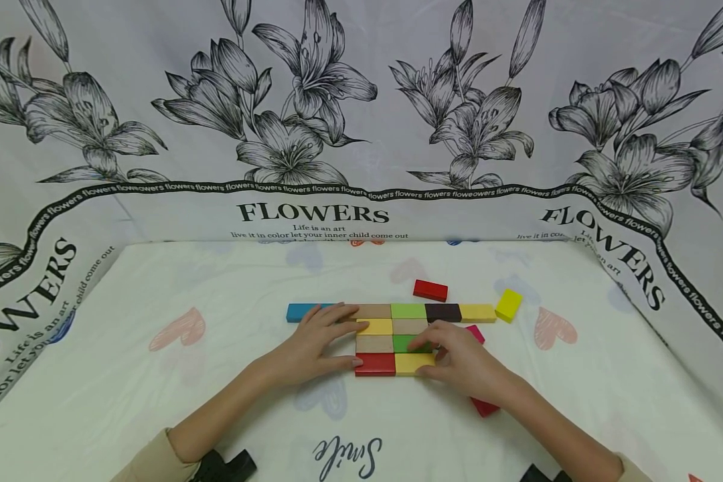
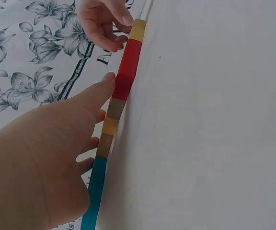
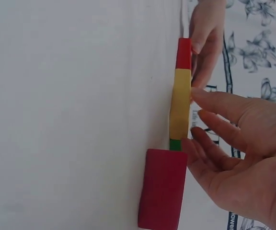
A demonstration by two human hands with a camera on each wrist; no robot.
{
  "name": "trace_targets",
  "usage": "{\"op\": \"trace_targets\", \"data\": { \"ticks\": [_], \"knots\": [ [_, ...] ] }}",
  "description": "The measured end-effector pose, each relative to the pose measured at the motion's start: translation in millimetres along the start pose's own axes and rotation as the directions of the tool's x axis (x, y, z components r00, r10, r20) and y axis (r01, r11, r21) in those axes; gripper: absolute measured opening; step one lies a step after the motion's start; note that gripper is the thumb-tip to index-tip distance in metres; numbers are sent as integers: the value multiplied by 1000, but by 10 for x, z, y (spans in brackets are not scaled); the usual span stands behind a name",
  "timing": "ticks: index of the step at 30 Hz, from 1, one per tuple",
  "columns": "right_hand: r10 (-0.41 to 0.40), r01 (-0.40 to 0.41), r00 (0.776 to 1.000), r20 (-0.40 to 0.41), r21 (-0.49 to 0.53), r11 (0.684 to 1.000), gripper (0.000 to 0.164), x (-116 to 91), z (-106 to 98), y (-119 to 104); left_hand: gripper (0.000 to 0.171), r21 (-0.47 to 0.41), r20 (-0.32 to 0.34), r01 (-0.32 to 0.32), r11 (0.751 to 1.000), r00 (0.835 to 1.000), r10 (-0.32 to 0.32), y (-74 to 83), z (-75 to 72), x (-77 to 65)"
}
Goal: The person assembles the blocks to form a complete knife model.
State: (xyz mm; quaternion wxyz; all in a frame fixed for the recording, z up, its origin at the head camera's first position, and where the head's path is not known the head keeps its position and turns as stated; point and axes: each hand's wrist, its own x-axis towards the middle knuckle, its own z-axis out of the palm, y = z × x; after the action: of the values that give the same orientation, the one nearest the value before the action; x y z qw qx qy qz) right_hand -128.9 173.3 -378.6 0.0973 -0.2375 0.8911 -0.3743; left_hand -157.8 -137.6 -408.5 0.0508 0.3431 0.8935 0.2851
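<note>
Flat rectangular blocks lie edge to edge on the cloth. The top row runs from a blue block [image 1: 300,312] past tan, light green [image 1: 408,311] and black blocks [image 1: 443,312] to a yellow one at its right end. Below its middle are shorter two-block rows, the lowest a red block [image 1: 375,365] beside a yellow block [image 1: 412,364]. My left hand [image 1: 313,345] spreads along the left side, its thumb at the red block's left end and fingertips over the upper blocks. My right hand [image 1: 466,358] touches the lower yellow block with its thumb, fingertips at the green block [image 1: 402,343].
Behind the top row lies a loose red block [image 1: 430,290], with a bright yellow block [image 1: 509,306] off its right end. A pink block [image 1: 476,333] and a dark red block [image 1: 485,407] are partly hidden by my right hand. A flower-printed curtain [image 1: 325,214] stands behind.
</note>
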Motion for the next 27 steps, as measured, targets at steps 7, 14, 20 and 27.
{"op": "trace_targets", "data": {
  "ticks": [7,14,20,27],
  "knots": [
    [-27,29,999,-44,50,998,32,-43,-16,58,62,-4,-4,10,1000,1000,-10,7,0,1],
    [-1,4,1000,-31,93,996,30,-28,-13,87,63,-3,-4,15,1000,1000,-15,7,-3,1],
    [11,-8,1000,-23,111,994,28,-25,-10,96,62,-2,-4,12,1000,1000,-12,15,-8,4],
    [21,-19,1000,-21,116,993,28,-25,-16,90,62,-8,-1,8,1000,1000,-8,8,-12,4]
  ]
}}
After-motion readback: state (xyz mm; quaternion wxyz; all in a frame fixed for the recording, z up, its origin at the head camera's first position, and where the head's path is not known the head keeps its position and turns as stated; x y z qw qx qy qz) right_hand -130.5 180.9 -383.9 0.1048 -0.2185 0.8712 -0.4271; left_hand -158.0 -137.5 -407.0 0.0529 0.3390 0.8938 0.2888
